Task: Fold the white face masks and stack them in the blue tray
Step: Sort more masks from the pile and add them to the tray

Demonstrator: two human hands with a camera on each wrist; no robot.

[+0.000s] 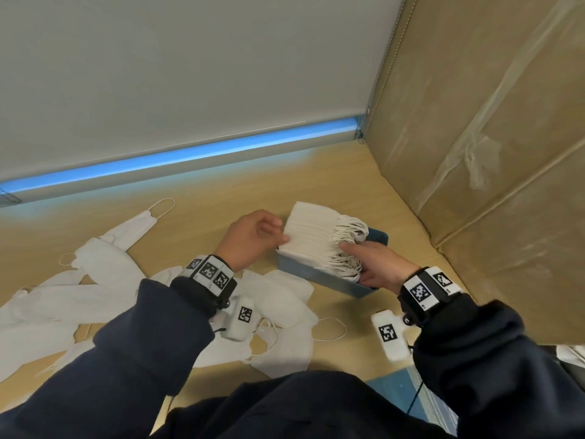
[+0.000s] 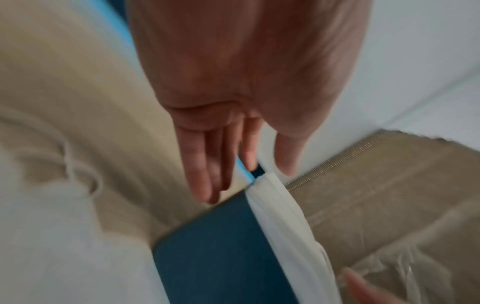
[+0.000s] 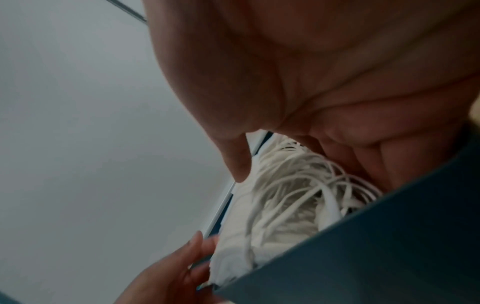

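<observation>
A blue tray (image 1: 323, 280) stands on the wooden table and holds a tall stack of folded white masks (image 1: 310, 236). The ear loops (image 1: 351, 239) bunch on the stack's right side. My left hand (image 1: 253, 239) touches the stack's left edge with straight fingers. The left wrist view shows the left hand (image 2: 267, 162) with its thumb at the top corner of the stack (image 2: 285, 216), above the tray wall (image 2: 221, 246). My right hand (image 1: 357, 263) presses the loop side, thumb on top and fingers inside the tray. The right wrist view shows the loops (image 3: 298, 185) behind the tray wall (image 3: 376, 246).
Several loose unfolded masks (image 1: 95, 280) lie spread over the table's left and front, some under my left forearm (image 1: 285, 305). A tall cardboard box (image 1: 474, 153) walls off the right side. A grey blind with a blue strip (image 1: 190, 156) closes the back.
</observation>
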